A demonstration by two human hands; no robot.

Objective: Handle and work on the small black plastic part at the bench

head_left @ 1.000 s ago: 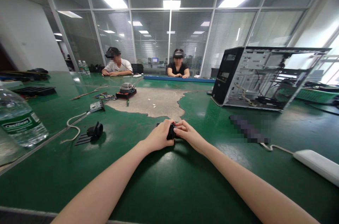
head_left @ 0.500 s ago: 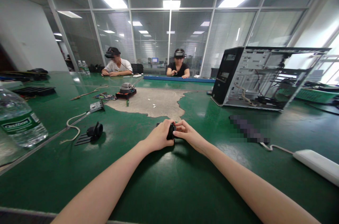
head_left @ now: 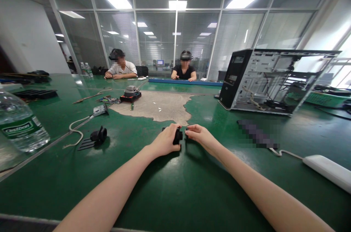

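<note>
Wrapped round a small black part [head_left: 178, 136], my left hand [head_left: 166, 140] steadies it low over the green table [head_left: 153, 191]. The part's right end sticks out past the fingers, and the rest is covered by the palm. Just to the right, apart from that part, my right hand [head_left: 197, 134] has its thumb and fingertips drawn together. A tiny dark bit shows at those fingertips, too small to name. A separate black part with prongs [head_left: 98, 135] lies to the left.
At left stand a water bottle [head_left: 22, 126] and a metal bracket [head_left: 99, 110] near a pale cable. A motor-like unit [head_left: 131, 94] sits beyond. An open computer case [head_left: 238, 80], a blurred phone-like object [head_left: 257, 133] and a white power strip [head_left: 327, 170] are right. Two people sit opposite.
My right hand has pulled away to the right from the black part, leaving a gap. My left hand has kept its hold and place.
</note>
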